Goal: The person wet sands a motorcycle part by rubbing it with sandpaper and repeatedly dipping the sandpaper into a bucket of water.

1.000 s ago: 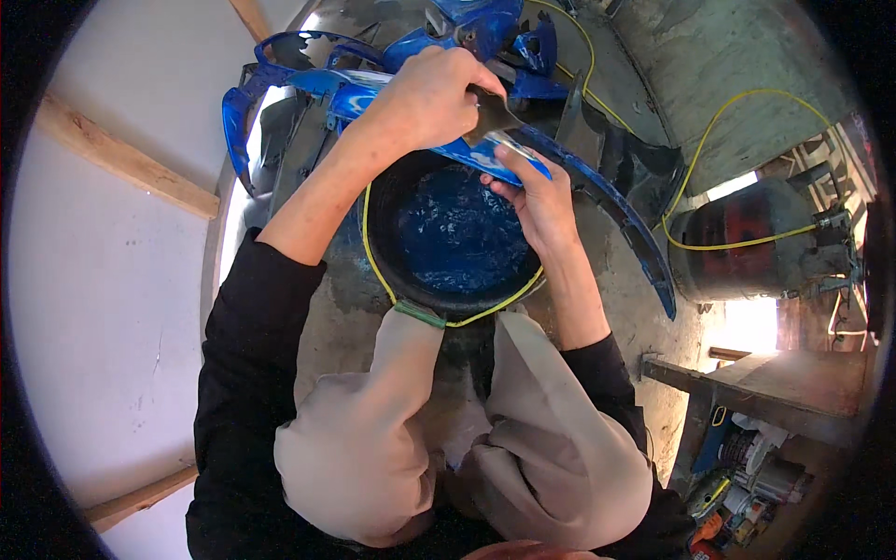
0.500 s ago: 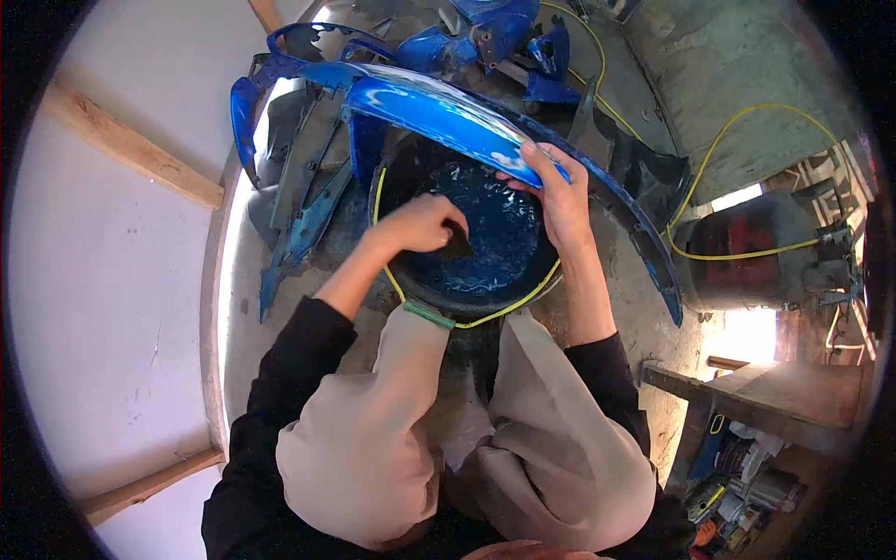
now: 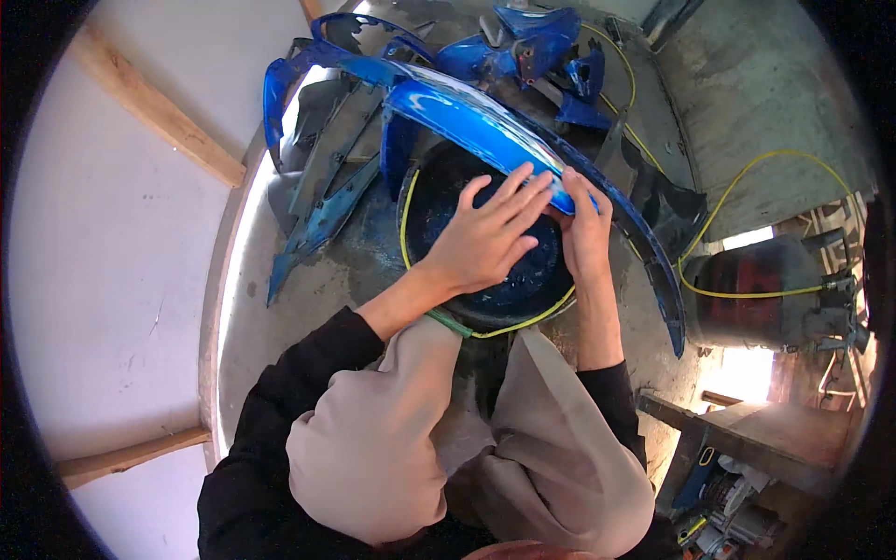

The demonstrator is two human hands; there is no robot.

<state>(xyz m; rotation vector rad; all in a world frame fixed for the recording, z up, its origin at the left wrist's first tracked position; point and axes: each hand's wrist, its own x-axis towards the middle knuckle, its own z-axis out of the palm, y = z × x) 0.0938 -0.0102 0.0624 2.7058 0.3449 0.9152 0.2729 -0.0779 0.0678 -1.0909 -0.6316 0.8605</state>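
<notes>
A long, curved blue panel (image 3: pixel 448 117) with white streaks lies slanted over a round black basin (image 3: pixel 567 278) of dark liquid. My right hand (image 3: pixel 588 233) is closed on the panel's lower right end, thumb on top. My left hand (image 3: pixel 490 233) is over the basin, palm down and fingers spread, with the fingertips at the panel's lower edge; I see nothing in it, though its underside is hidden. A narrow dark blue strip (image 3: pixel 653 243) curves down behind my right hand. A yellow hose (image 3: pixel 403 229) runs round the basin, with a green piece near my knees.
More blue body parts (image 3: pixel 523 56) and dark plastic pieces (image 3: pixel 317 219) lie on the concrete floor (image 3: pixel 243 392). A metal tank (image 3: pixel 756 271) with a yellow hose stands at right, above a wooden bench (image 3: pixel 747 429) with tools beneath. White boards (image 3: pixel 112 280) with wooden battens line the left.
My left hand, earlier pinching a dark flat pad, dipped into the basin and has come up to the panel with fingers spread; the pad is out of sight. My right hand still grips the panel.
</notes>
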